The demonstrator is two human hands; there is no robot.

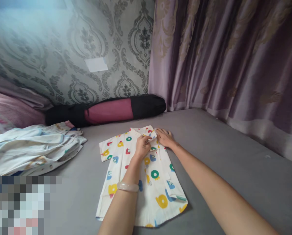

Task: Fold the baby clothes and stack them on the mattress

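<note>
A white short-sleeved button shirt point(126, 169) with a colourful letter print lies spread on the grey bed sheet. Its collar points away from me, and the sleeve on the right is folded inward over the body. My left hand point(143, 145), with a pale bangle point(127, 186) on its forearm, is closed on the cloth of that folded sleeve. At the right shoulder edge, my right hand point(165, 137) lies with fingers stretched out, touching the shirt and the sheet. Part of the shirt front is hidden beneath my left forearm.
A pile of light-coloured clothes point(36, 148) lies at the left. Against the patterned wall point(116, 36) rests a long black and dark pink bag point(109, 111). Purple curtains point(209, 55) hang along the right side of the bed point(224, 147). The lower left corner is pixelated.
</note>
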